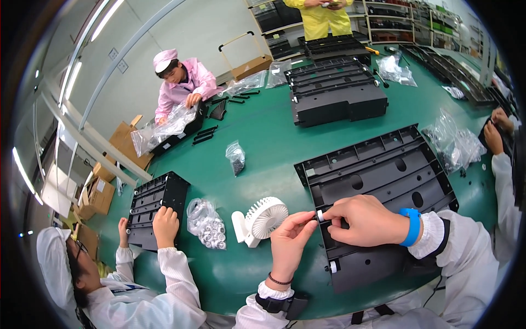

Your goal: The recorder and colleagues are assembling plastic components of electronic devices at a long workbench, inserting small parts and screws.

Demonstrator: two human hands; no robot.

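A large black plastic tray (378,186) with ribs and oval holes lies in front of me. At its left edge is a small white roller (320,215), between my two hands. My right hand (361,220) reaches over the tray, its fingers bent and the fingertips closed on the roller. My left hand (290,238) is just outside the edge, thumb and forefinger pinched at the roller's other side; a small dark bit shows at their tips, too small to name. Another white roller (332,267) sits lower on the same edge.
Left of my hands are a white handheld fan (263,219), a bag of white rollers (207,225) and a bag of small dark parts (235,158). A co-worker at left handles another black tray (156,211). Stacked trays (337,93) stand beyond; a plastic bag (452,142) lies at right.
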